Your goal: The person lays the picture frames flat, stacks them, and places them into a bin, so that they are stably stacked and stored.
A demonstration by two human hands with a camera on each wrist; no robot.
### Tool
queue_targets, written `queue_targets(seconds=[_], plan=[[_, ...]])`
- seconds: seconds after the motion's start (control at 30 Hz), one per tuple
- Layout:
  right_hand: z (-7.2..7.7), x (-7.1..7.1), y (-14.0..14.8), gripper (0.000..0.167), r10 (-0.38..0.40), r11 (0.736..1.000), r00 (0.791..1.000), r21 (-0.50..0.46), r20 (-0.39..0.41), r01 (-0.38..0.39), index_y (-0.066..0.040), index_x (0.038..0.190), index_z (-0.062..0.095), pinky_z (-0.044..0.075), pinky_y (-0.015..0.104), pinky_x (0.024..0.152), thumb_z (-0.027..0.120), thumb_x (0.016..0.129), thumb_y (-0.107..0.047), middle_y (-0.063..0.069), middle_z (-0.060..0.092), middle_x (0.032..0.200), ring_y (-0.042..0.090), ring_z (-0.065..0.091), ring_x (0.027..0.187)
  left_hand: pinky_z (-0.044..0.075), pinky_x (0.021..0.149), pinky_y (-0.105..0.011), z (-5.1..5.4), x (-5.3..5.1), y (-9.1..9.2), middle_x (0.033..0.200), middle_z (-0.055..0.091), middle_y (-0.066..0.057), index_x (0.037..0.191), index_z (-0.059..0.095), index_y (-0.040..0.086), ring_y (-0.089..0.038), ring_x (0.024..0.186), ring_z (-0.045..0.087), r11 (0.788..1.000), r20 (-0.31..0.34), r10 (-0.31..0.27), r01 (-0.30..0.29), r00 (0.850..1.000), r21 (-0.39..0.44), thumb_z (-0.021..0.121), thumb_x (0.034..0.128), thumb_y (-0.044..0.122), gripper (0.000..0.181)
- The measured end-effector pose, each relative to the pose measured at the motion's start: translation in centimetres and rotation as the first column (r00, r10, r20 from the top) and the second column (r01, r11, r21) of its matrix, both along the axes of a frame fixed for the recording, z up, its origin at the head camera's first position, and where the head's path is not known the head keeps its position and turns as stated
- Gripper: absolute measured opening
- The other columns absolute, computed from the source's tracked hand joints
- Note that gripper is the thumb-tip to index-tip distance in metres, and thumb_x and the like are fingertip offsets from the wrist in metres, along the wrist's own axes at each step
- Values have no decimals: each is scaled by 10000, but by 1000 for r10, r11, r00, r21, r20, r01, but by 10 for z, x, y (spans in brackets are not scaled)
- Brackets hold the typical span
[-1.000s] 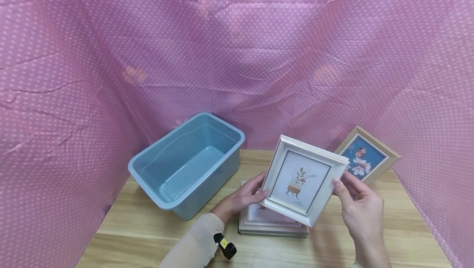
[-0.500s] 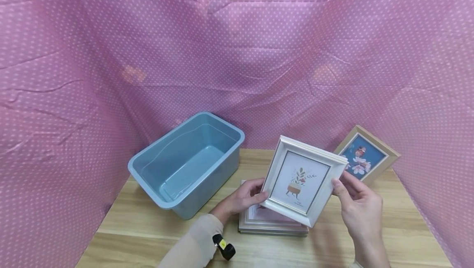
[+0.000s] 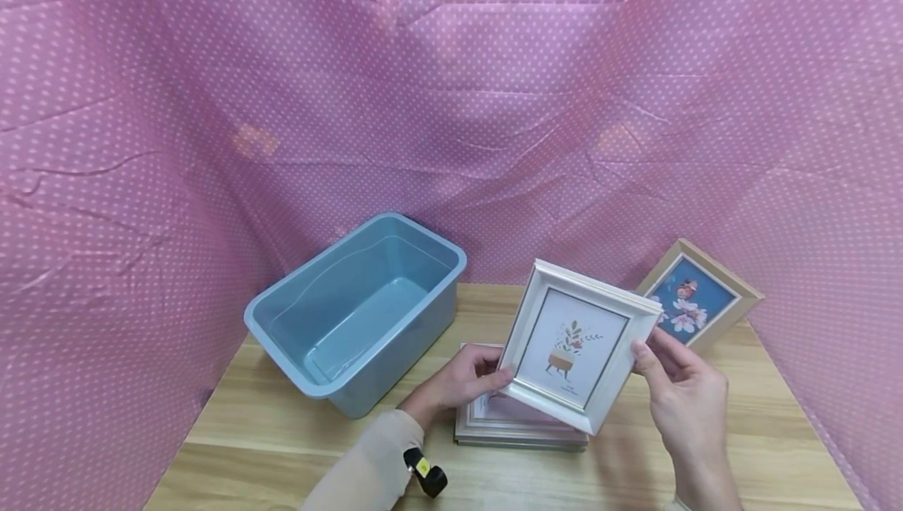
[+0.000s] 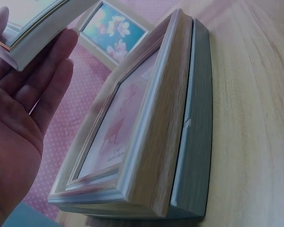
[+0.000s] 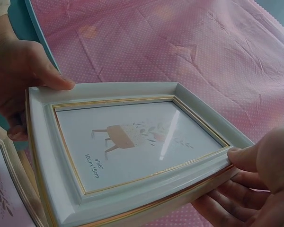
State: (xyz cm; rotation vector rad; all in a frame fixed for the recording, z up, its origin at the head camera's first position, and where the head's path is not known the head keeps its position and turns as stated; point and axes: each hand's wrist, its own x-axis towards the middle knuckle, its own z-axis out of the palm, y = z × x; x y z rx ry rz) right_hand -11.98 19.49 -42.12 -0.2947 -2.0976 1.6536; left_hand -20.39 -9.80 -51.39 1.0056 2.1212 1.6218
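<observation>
Both hands hold a white picture frame (image 3: 573,348) with a thin gold inner line and a potted-plant print, tilted up off the table. At its left edge, the left hand (image 3: 466,378) pinches it, thumb on the front and fingers behind. The right hand (image 3: 687,393) grips the opposite edge the same way, as the right wrist view shows with its thumb on the white border (image 5: 203,172). Under the held frame lies a stack of picture frames (image 4: 123,137), a wood-toned one above a grey-green one; the held frame partly hides it in the head view.
A blue-grey plastic bin (image 3: 353,307) stands at the left. Behind the right hand, a light-wood picture frame (image 3: 730,315) with a blue flower picture leans upright near the pink dotted cloth (image 3: 451,119). Everything rests on a wood-grain table (image 3: 247,440).
Almost nothing moves. The left hand and sleeve shift very slightly, and both hands keep the white picture frame in about the same place and tilt.
</observation>
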Motion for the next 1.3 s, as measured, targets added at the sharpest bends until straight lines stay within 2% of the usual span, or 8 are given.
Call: queue_targets(seconds=[0.1,0.2,0.33,0.4,0.47,0.63,0.83,1.3], plan=[[-1,0,0,351,2,1000,1000,8,-12,-2,50,1346,703,608,95,777,741,1006,-31,183,723,1231,-104,739,806,549,884,-209,0,1,0,1120,746,-219,1332,699,-10,-28,954,631,1000,9,29,-29,1000,-5,616,1070,531,607],[-2,0,-1,347,-1,1000,1000,10,-18,1,54,1339,706,607,94,775,743,1004,-28,138,752,1212,-102,739,801,517,1114,-311,0,1,1,1383,679,-193,1484,575,24,-153,1231,648,998,43,54,-54,998,12,653,1044,541,683],[-3,0,-3,343,2,1000,1000,-1,-24,-2,62,1329,710,616,110,769,747,996,-14,93,772,1165,-88,747,797,368,1296,-486,-1,-1,3,1715,401,-156,1682,297,128,-360,1542,457,997,92,36,-42,995,64,684,1002,590,909],[-3,0,-4,349,11,1000,1000,-11,-28,-11,66,1332,707,621,120,767,746,992,-1,76,777,1151,-84,751,799,316,1318,-560,-1,-1,3,1782,285,-117,1724,192,197,-377,1604,367,997,111,19,-27,994,71,689,969,651,1011],[-3,1,-6,354,26,999,999,-34,-32,-27,73,1339,700,625,128,769,738,991,18,-38,795,1118,-76,756,804,275,1328,-608,0,-2,3,1811,216,-73,1739,126,266,-365,1640,300,998,140,3,-13,990,69,695,942,688,1067],[-4,2,-11,349,66,995,996,-70,-59,-70,107,1333,688,635,149,762,712,987,69,-280,744,964,-58,766,826,234,1350,-580,1,-3,4,1814,213,-17,1737,72,365,-296,1663,268,997,176,-45,32,983,76,717,935,655,1069],[-5,2,-13,339,70,996,996,-55,-64,-74,116,1322,691,634,144,757,709,985,76,-291,731,963,-68,760,829,335,1322,-431,3,-4,3,1775,320,-68,1741,113,298,-278,1591,417,997,164,-64,55,984,59,722,933,665,1076],[-10,0,-9,340,58,997,997,-50,-48,-60,77,1329,704,639,156,735,722,991,48,-293,734,938,-43,760,793,424,1249,-515,-2,-4,-2,1642,486,-156,1702,281,175,-326,1488,500,1000,74,19,-19,997,-8,722,943,646,996]])
